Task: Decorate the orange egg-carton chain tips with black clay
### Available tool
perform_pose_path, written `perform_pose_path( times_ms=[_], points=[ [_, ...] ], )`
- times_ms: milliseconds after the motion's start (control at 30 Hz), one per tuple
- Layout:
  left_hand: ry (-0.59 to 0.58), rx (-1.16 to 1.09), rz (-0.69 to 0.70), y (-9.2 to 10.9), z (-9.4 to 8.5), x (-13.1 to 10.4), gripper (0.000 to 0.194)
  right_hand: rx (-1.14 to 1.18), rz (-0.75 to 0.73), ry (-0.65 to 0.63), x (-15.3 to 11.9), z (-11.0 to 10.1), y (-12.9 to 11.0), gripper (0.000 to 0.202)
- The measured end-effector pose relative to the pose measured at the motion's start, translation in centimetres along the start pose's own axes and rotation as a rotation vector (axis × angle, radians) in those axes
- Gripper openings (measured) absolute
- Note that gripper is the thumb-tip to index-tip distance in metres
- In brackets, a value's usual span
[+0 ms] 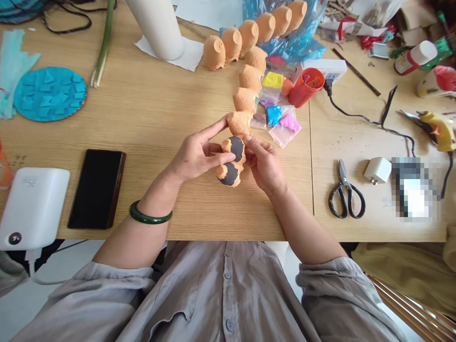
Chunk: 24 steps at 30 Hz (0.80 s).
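Note:
An orange chain of bumpy, egg-shaped pieces (249,78) runs from the top of the table down to my hands and bends near its far left end. Two pieces at its near end show dark grey patches (230,174). My left hand (195,154) is closed on the near end, its thumb on a dark patch and a finger touching the piece above. From the other side, my right hand (265,164) pinches the chain's right edge. Its lower fingers are partly hidden behind the pieces.
Small clay packets (274,115), a red cup (306,87) and a white power strip (322,69) lie right of the chain. Black-handled scissors (346,192) and a yellow glue gun (440,130) are farther right. A phone (97,189) and white power bank (34,208) lie left.

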<state>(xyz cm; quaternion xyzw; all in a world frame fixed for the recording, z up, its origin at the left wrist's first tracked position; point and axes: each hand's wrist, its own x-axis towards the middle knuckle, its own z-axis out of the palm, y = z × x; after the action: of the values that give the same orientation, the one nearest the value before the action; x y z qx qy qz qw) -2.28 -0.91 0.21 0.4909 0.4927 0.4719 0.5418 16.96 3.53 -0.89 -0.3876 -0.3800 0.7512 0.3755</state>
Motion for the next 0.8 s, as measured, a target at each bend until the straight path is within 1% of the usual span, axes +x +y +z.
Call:
perform_pose_path(
  times_ms=[67, 233, 367, 567, 700, 800],
  points=[
    [-0.009, 0.003, 0.012, -0.04, -0.15, -0.01, 0.089, -0.005, -0.013, -0.001, 0.04, -0.13, 0.11, 0.043],
    [-0.029, -0.039, 0.084, -0.36, -0.33, 0.18, 0.078, -0.01, -0.03, 0.0, -0.13, -0.02, 0.11, 0.048],
    [-0.018, -0.076, 0.063, -0.56, -0.21, 0.3, 0.08, -0.009, -0.055, 0.004, -0.24, 0.13, 0.06, 0.05],
    [-0.014, -0.026, 0.071, -0.58, -0.08, 0.14, 0.072, 0.005, 0.018, 0.04, 0.17, -0.07, 0.03, 0.05],
    [-0.075, -0.04, 0.093, -0.27, -0.24, 0.27, 0.081, 0.007, -0.005, 0.046, 0.14, 0.04, 0.07, 0.054],
    [-0.097, -0.032, 0.056, -0.03, -0.19, 0.27, 0.083, -0.033, -0.034, 0.038, -0.14, 0.28, 0.21, 0.055]
  ],
)
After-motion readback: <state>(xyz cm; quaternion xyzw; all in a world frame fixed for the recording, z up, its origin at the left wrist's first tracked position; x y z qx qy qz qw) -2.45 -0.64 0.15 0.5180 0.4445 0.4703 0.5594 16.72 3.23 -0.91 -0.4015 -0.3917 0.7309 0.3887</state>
